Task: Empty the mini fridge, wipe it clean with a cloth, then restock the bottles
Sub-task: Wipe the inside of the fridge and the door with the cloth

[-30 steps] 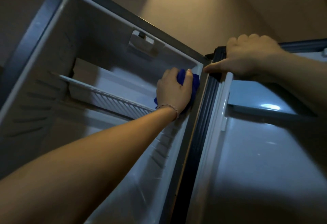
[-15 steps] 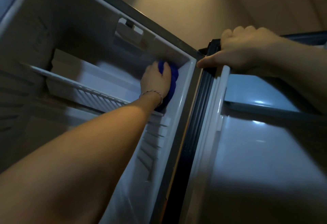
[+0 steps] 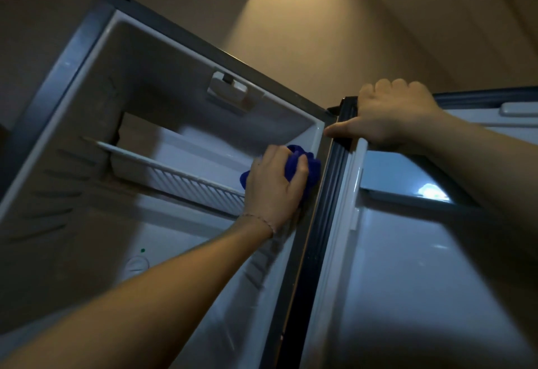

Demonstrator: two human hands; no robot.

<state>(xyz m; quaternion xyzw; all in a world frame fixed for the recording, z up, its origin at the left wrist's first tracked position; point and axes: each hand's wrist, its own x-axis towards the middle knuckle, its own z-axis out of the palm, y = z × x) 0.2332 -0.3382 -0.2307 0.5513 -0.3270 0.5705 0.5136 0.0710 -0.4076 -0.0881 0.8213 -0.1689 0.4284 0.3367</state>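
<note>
- Mini fridge [image 3: 87, 141] fills the left and centre of the frame, its door [image 3: 422, 266] swung open to the right, and we see no bottles inside.
- We press a bunched blue cloth [image 3: 302, 166] against the inner right wall of the cabinet with our left hand [image 3: 273, 191], just beside the dark door gasket [image 3: 326, 194].
- Our left fingers [image 3: 301, 169] are curled over the cloth, gripping it, and a thin bracelet [image 3: 262, 220] sits at that wrist.
- Our right hand [image 3: 393, 113] grips the top corner of the door in the upper right, fingers wrapped over the edge and thumb pointing left.
- 1 white wire shelf [image 3: 186, 177] crosses the cabinet, ending beside the cloth.
- A white fitting [image 3: 230, 93] is fixed to the cabinet ceiling.
</note>
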